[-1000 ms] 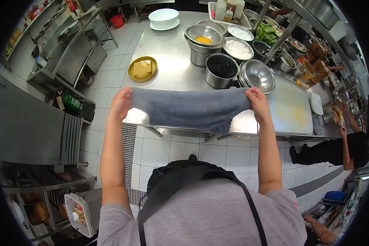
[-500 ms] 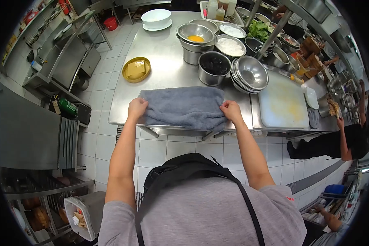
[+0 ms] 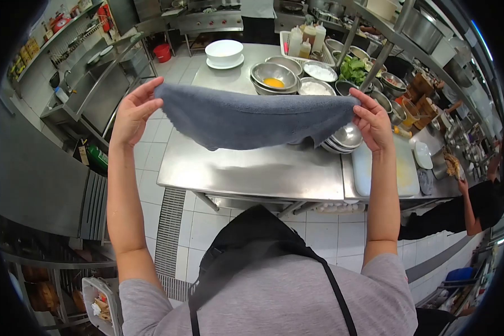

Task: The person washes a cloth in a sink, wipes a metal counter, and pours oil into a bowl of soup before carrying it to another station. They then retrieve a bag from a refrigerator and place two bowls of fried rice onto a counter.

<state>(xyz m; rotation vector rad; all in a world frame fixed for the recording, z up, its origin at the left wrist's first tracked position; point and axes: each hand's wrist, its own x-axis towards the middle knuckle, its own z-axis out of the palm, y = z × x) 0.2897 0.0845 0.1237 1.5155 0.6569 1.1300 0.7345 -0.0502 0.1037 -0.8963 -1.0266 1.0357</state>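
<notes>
A grey cloth (image 3: 252, 117) is stretched in the air above the steel table (image 3: 252, 176). My left hand (image 3: 134, 115) pinches its left top corner, and my right hand (image 3: 372, 120) pinches the right one. The cloth sags a little between them and hides part of the table and some pots behind it. Just beyond its upper edge is a steel bowl with yellow yolk (image 3: 274, 77). Stacked steel bowls (image 3: 346, 138) show partly below its right end.
A white bowl (image 3: 224, 51) on a plate stands at the far left of the table. Squeeze bottles (image 3: 309, 40) sit in a basket at the back. To the right are a white cutting board (image 3: 383, 168), shelf posts and a person's arm (image 3: 468, 207).
Both my hands have risen from the table and moved farther apart, lifting the grey cloth off the surface. The yellow dish is now hidden from view. My view has tilted up slightly.
</notes>
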